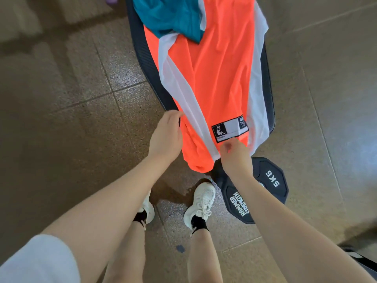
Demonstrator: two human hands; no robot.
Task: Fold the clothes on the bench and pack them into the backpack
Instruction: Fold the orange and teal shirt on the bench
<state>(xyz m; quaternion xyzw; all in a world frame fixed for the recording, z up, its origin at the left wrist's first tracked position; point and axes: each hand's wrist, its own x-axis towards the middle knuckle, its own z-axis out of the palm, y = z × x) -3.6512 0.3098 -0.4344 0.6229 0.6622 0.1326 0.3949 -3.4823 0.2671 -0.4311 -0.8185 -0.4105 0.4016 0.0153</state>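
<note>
The right hand [234,155] pinches the near hem of the orange basketball jersey [220,78] just below its sewn patch [230,128], fingers curled tight on the cloth beside the white side stripe [183,92]. The left hand [166,135] grips the jersey's left edge, a little farther out than the right hand's pinch, with its fingers curled around the fabric where the hem hangs off the bench [138,39]. Between the two grips the hem sags in a loose orange fold over the bench end.

Under and beside the right wrist a black weight plate [271,178] marked 5 KG lies on the tiled floor [71,99], and the person's white sneakers [201,203] stand just short of the bench.

Away from the grips the jersey runs lengthwise along the dark padded bench, fairly flat, white stripes down both sides. At its far end a teal garment [169,15] lies bunched, overlapping the jersey's top.

This looks like the spreading and squaring stage of the first fold: the jersey is laid out but not yet doubled over. The next move probably calls for drawing the hem taut and level, then carrying it up toward the far end; the teal garment lying on the top part may need shifting first. The backpack is not clearly in view, so nothing appears packed yet.
</note>
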